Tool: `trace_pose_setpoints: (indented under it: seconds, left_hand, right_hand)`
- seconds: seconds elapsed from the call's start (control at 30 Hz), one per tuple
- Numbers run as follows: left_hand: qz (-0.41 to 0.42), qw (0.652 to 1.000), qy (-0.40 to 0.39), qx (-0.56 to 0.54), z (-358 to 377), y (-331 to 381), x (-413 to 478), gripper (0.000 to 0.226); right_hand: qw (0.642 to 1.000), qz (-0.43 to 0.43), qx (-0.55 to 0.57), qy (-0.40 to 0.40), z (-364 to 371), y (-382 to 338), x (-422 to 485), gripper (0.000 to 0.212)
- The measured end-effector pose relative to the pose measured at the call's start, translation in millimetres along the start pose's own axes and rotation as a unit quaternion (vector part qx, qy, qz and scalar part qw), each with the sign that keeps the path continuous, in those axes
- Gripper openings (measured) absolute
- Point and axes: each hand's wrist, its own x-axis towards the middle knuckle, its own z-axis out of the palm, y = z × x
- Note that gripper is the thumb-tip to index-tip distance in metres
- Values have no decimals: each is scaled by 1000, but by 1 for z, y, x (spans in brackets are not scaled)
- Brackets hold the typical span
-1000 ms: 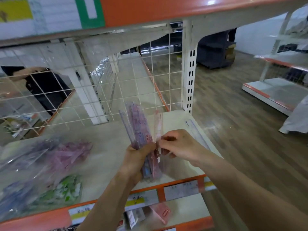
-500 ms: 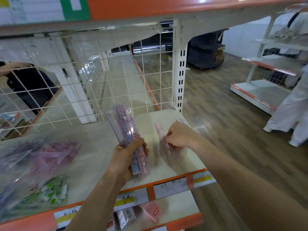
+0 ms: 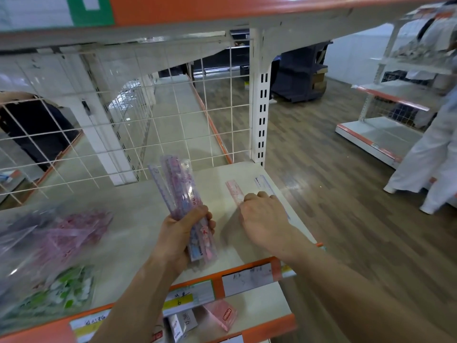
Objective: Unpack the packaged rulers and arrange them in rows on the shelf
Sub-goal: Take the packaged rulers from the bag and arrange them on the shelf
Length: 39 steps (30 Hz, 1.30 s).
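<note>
My left hand grips a bundle of rulers in a clear plastic sleeve, held upright and tilted left over the cream shelf. A pink ruler lies flat on the shelf at the right, and my right hand rests on its near end, fingers bent down onto it. Just right of it, along the shelf's edge, lies a clear ruler with blue print.
Clear bags of pink items and green items lie on the shelf's left. A white wire grid backs the shelf, with a white upright post at its right corner. A person in white stands in the aisle at right.
My right hand pulled a pink ruler from the bundle, carried it right and set it flat on the shelf. My left hand kept the bundle upright.
</note>
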Motion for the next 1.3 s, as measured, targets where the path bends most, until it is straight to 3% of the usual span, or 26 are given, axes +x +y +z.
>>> trace_pose_setpoints:
  seconds: [0.37, 0.53, 0.63, 0.8, 1.0, 1.3]
  left_hand:
    - [12, 1000, -2, 16, 1, 1, -3, 10]
    - [13, 1000, -1, 9, 0, 1, -4, 9]
    - [11, 1000, -1, 6, -1, 1, -3, 8]
    - [12, 1000, -4, 9, -2, 1, -2, 8]
    - [15, 1000, -6, 19, -2, 0, -2, 6]
    - [8, 1000, -10, 23, -3, -2, 0, 5]
  right_hand:
    - [999, 3, 44, -31, -20, 2, 9, 44]
    - [992, 66, 102, -42, -24, 6, 25, 11]
    - [980, 100, 162, -54, -20, 12, 30, 14]
    - [990, 85, 113, -6, -27, 26, 23, 26]
    - [998, -67, 20, -1, 8, 19, 2, 28]
    - [999, -35, -38, 1, 8, 14, -4, 29]
